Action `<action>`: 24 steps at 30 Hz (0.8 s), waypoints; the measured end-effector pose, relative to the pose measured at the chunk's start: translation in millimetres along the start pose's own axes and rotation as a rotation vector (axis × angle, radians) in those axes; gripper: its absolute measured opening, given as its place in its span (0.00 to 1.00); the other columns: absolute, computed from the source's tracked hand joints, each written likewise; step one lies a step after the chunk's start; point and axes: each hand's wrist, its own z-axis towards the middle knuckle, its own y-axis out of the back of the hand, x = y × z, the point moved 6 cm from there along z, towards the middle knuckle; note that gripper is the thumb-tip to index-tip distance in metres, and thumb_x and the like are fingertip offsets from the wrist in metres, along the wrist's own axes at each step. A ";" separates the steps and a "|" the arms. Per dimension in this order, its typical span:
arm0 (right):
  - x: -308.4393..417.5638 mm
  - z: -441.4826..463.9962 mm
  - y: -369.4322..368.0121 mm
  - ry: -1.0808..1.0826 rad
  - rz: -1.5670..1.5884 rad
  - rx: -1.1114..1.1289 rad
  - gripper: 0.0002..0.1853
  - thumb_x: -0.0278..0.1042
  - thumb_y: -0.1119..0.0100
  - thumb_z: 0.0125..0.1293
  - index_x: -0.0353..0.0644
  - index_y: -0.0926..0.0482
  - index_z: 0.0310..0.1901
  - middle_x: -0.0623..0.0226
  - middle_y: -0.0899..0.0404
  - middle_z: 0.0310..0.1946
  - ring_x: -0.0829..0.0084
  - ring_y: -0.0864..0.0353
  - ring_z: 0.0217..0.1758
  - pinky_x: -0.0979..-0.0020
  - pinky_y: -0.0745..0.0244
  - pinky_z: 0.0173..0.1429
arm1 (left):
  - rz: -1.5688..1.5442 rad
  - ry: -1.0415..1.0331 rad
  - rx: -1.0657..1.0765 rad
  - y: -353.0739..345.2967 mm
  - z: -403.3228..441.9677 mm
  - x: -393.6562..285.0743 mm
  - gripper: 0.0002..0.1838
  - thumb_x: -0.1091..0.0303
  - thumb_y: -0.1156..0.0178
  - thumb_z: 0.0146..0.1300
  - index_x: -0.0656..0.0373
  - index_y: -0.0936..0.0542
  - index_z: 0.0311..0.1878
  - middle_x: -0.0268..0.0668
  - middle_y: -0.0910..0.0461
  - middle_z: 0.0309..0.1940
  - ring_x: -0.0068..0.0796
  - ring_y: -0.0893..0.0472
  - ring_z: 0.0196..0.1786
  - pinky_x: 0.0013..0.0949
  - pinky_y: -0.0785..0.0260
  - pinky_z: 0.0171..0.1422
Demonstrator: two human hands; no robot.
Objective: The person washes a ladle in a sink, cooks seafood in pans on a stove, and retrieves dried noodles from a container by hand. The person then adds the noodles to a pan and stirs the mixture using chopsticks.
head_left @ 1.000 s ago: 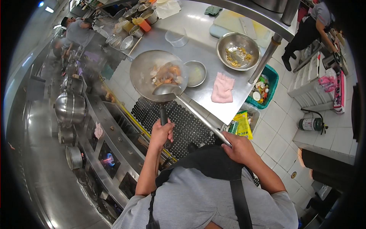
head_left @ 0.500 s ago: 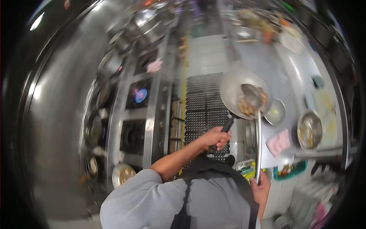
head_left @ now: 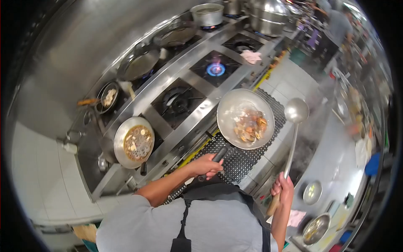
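My left hand [head_left: 206, 166] is closed around the black handle of a wok [head_left: 230, 105], lifted over the floor beside the stove. Brown and orange food [head_left: 251, 126], apparently clams in their shells, lies in the wok with some steam. My right hand [head_left: 283, 189] grips a long ladle [head_left: 296, 111] by its wooden end. The ladle's bowl is raised to the right of the wok, apart from it. Near the wok's far side, a lit burner [head_left: 215, 69] shows a blue flame with nothing on it.
A second wok [head_left: 119, 145] with bubbling brown broth sits on the stove at left. Several pans and pots stand along the back. A pink cloth [head_left: 251, 56] lies on the stove edge. The right counter holds a small bowl [head_left: 312, 192] and a strainer-like bowl [head_left: 317, 229]. Another person [head_left: 338, 29] stands far off.
My view and body have turned left from the counter towards the stove, carrying the wok along. The ladle has come out of the wok and is now held off to its right.
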 end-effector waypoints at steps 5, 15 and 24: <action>-63.6 158.6 -25.6 -0.490 0.240 0.086 0.17 0.33 0.42 0.76 0.52 0.33 0.26 0.78 0.34 0.16 0.82 0.36 0.16 0.77 0.34 0.21 | -0.061 -0.133 -0.200 65.9 -58.0 -3.2 0.11 0.73 0.38 0.67 0.54 0.34 0.37 0.24 0.36 0.15 0.17 0.34 0.13 0.30 0.35 0.18; -202.1 403.3 -139.9 -0.705 0.325 0.059 0.09 0.29 0.48 0.71 0.34 0.22 0.47 0.59 0.12 0.36 0.56 0.10 0.38 0.51 0.13 0.50 | -0.407 -0.312 -0.600 109.7 -175.1 18.1 0.10 0.76 0.39 0.65 0.54 0.32 0.40 0.24 0.38 0.14 0.19 0.35 0.11 0.31 0.36 0.15; -247.2 567.7 -211.5 -0.564 0.339 -0.041 0.08 0.28 0.47 0.66 0.40 0.27 0.46 0.65 0.23 0.38 0.61 0.21 0.37 0.52 0.16 0.48 | -0.866 -0.717 -0.987 46.5 -239.4 33.6 0.09 0.80 0.46 0.66 0.55 0.33 0.42 0.25 0.39 0.13 0.19 0.38 0.08 0.29 0.43 0.08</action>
